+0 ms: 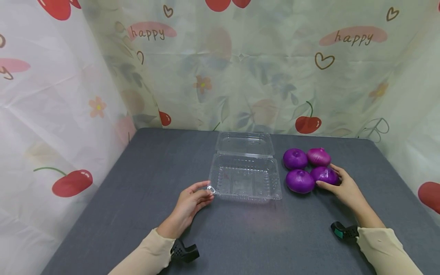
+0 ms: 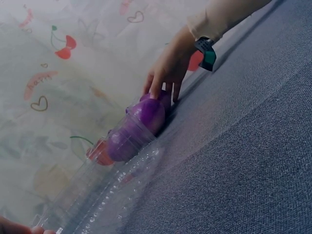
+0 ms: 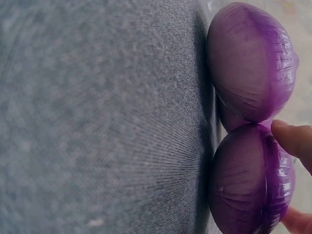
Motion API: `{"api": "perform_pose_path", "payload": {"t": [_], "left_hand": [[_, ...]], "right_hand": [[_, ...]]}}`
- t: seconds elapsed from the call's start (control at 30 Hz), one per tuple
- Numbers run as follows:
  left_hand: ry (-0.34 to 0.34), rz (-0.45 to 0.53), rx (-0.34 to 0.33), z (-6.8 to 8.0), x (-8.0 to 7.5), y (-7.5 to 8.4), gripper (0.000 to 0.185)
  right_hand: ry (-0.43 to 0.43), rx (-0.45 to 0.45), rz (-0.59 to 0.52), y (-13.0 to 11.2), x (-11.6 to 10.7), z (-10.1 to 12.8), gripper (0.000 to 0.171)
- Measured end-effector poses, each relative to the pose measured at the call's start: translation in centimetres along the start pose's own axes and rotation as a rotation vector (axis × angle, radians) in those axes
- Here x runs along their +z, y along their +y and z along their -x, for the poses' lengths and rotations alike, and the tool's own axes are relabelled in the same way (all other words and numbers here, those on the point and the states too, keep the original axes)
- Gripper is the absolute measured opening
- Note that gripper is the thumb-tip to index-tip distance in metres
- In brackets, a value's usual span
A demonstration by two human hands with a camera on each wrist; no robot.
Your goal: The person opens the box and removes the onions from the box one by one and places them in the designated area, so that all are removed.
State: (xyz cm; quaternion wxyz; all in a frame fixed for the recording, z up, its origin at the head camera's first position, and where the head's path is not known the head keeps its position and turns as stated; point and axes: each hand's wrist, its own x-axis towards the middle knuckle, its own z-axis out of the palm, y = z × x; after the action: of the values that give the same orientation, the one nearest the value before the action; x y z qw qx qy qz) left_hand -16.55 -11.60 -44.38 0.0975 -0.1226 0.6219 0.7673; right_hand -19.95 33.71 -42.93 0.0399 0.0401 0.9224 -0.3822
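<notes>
In the head view, the left hand (image 1: 191, 202) pinches the near left corner of a clear plastic clamshell container (image 1: 245, 195), whose lid (image 1: 245, 143) lies folded back behind it. Nothing lies inside the container. To its right, several purple onions stand grouped in two rows. The right hand (image 1: 345, 188) grips the near right onion (image 1: 324, 175), thumb on its near side and fingers at its far right. Beside that onion sits the near left onion (image 1: 300, 181). In the right wrist view, the thumb (image 3: 292, 141) touches the top of the gripped onion (image 3: 248, 185).
Two more onions, one darker (image 1: 295, 159) and one pinkish (image 1: 319, 157), form the back row. A dark grey cloth (image 1: 148, 172) covers the table. Behind the table hangs a curtain (image 1: 237, 76) printed with cherries and hearts. Each wrist wears a black camera.
</notes>
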Motion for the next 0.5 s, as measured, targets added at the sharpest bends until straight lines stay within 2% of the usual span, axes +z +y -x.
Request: {"api": "perform_pose_path", "payload": {"t": [0.5], "left_hand": [[-0.032, 0.014, -0.014, -0.03, -0.19, -0.24, 0.039]], "right_hand": [[-0.009, 0.008, -0.035, -0.25, -0.81, -0.12, 0.098]]}}
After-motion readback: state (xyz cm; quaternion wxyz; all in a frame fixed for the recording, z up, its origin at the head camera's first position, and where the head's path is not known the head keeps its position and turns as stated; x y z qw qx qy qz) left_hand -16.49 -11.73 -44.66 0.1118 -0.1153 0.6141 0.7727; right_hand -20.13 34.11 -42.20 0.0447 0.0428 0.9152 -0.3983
